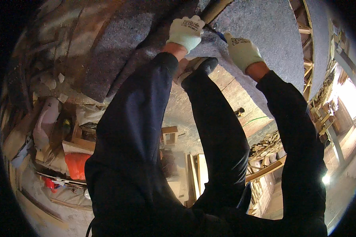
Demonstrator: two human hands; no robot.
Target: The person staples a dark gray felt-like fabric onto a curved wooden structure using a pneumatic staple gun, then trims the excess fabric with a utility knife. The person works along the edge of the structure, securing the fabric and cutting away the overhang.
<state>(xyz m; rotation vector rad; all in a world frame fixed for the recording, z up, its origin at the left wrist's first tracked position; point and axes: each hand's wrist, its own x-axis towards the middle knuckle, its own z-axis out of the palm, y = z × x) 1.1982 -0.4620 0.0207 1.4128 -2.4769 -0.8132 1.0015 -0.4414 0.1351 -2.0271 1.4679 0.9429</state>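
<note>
Both my hands wear white gloves and reach up from dark sleeves to a large grey felt sheet (261, 23). My left hand (186, 31) is closed in a fist against the felt, and a tan rod (214, 8) runs up and to the right out of its grip. Just to the right, my right hand (243, 51) is closed on a small blue tool (221, 36) whose tip points left toward the left hand. Below the hands, a dark shoe with a pale sole (197, 66) rests on the felt at the end of a dark trouser leg.
A wooden frame of slats (309, 59) edges the felt on the right. Far below lie stacked timber (265, 144), upright boards (197, 173), a small wooden box (170, 135), an orange bag (77, 164) and rubble at the left. Bright light comes in at the right.
</note>
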